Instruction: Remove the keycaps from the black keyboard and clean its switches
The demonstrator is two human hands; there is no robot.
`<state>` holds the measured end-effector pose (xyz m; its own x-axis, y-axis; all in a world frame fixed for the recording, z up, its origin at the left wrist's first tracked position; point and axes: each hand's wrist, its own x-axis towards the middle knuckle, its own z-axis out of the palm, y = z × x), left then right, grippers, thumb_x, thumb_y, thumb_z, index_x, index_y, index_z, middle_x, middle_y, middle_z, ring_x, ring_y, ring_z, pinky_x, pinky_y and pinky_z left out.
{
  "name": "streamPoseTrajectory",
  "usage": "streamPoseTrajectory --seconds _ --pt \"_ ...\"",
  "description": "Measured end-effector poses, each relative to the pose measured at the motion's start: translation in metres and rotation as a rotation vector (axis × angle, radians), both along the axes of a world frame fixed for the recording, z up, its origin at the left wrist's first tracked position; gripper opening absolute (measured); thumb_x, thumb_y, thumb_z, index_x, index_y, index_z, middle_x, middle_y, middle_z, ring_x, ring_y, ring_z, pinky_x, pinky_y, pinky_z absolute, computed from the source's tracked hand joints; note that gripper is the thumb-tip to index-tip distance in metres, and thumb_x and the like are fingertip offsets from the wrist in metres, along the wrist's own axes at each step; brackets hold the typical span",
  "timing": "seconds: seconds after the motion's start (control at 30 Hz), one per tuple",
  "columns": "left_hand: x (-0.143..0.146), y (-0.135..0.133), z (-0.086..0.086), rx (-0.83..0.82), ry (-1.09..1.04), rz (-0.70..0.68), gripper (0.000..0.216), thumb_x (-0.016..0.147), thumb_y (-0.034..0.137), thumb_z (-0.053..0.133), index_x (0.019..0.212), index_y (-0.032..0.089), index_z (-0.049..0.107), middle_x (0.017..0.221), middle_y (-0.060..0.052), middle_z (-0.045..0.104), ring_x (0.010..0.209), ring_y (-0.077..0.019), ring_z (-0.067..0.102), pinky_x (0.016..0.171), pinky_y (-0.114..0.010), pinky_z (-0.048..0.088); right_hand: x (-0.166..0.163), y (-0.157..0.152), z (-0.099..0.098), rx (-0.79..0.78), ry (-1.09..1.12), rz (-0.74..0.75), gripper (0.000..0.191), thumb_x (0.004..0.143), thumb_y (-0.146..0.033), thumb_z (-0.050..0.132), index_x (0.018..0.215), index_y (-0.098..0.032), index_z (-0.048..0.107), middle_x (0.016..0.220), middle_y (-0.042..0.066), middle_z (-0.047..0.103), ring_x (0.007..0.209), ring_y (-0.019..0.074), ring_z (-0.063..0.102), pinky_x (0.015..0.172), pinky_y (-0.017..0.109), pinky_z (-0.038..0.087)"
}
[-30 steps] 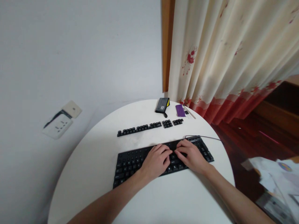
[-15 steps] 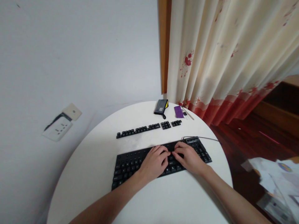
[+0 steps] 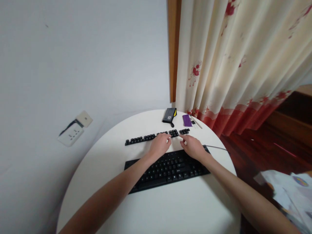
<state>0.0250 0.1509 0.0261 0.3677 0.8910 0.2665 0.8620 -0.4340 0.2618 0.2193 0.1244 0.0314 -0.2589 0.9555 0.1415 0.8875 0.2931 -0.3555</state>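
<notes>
Our left hand (image 3: 160, 144) and right hand (image 3: 193, 148), grips unclear, could brush loose keys (image 3: 149, 137) askew toward the far edge of the bench (image 3: 185, 204).

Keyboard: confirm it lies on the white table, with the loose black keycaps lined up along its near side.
Wrong side: the loose black keycaps are lined up along the far side of the keyboard, as the head view shows. It does lie on the white table.

Both hands (image 3: 159, 145) by black keycaps (image 3: 174, 133)
</notes>
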Motion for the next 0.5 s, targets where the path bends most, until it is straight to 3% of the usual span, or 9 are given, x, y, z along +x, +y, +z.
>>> streamPoseTrajectory --seconds 0.23,0.5 --pt "0.015 0.013 -0.024 0.008 0.078 0.042 0.031 0.091 0.013 0.048 0.119 0.016 0.062 0.108 -0.011 0.069 0.101 -0.0229 0.063 0.090 -0.035 0.050 -0.025 0.031 -0.012 -0.117 -0.161 -0.012 0.044 0.094 -0.024 0.046 0.138 -0.017 0.047 0.121 0.016 0.065 0.103 0.0262 0.066 0.085 0.033 0.047" --pt "0.014 0.015 -0.029 0.043 0.104 -0.021 0.027 0.091 0.013 0.050 0.114 0.013 0.063 0.108 -0.013 0.063 0.106 -0.0256 0.056 0.094 -0.038 0.048 -0.028 0.034 -0.017 -0.093 -0.204 0.013 0.040 0.095 -0.021 0.044 0.135 -0.019 0.049 0.116 0.015 0.066 0.097 0.0262 0.068 0.081 0.033 0.049"
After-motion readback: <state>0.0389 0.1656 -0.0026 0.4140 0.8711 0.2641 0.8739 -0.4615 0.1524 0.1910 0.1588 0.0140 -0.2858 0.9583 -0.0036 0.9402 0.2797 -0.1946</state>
